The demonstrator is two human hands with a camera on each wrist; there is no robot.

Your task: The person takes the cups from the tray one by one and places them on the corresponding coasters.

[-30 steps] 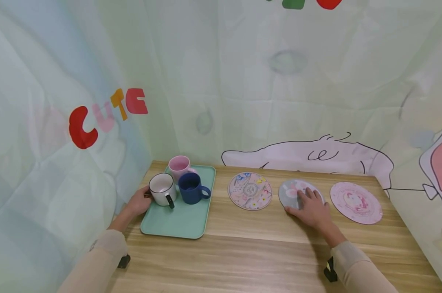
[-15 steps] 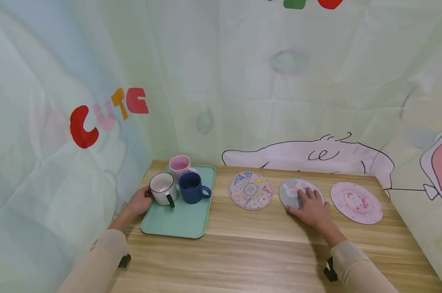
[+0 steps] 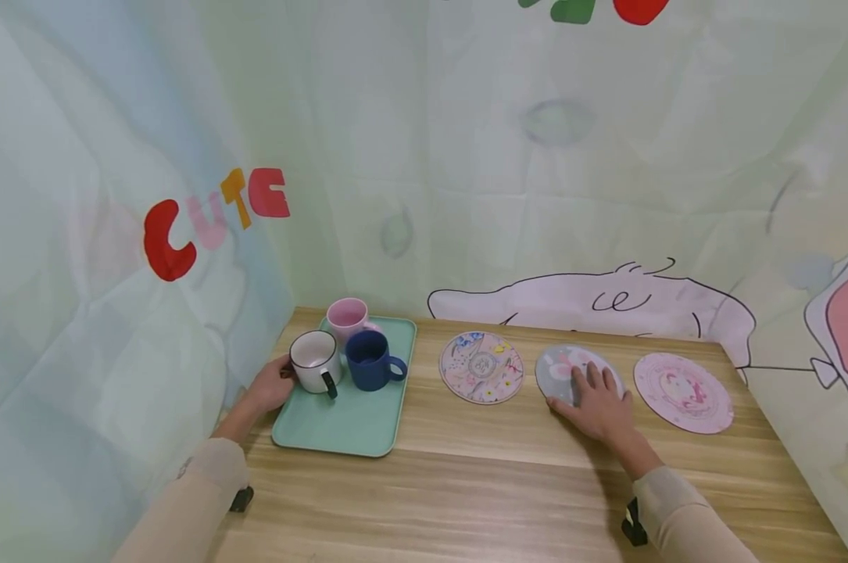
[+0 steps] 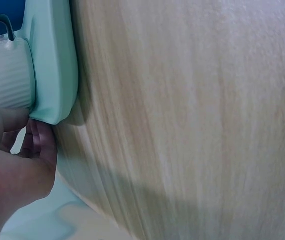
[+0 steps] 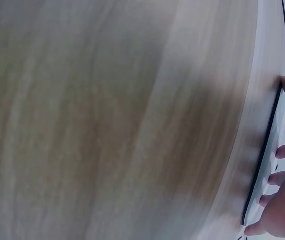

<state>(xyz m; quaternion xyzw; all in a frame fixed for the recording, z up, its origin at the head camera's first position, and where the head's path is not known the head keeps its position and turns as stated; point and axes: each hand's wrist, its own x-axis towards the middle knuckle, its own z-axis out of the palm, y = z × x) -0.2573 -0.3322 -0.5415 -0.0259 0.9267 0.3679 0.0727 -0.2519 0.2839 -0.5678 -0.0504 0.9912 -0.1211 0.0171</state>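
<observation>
Nearest, right hand (image 3: 595, 405): is resting, fingers wide, on the gray disc (image 3: 553, 377).
Left hand (image 3: 269, 386): is pinching the rim of the tray (image 3: 342, 426) beside the white mug (image 3: 315, 365).
Gray disc: is lying on the table (image 3: 466, 500); probably light, stiff; rim hold.
Tray: is sitting there too; probably rigid, slippery; opposite-rim hold.
Farthest, pink mug (image 3: 347, 317): is standing on the tray; probably breakable; handle hold.

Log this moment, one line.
left hand grips tray edge | right hand on gray mat | white mug, blue mug, pink mug on tray
</observation>
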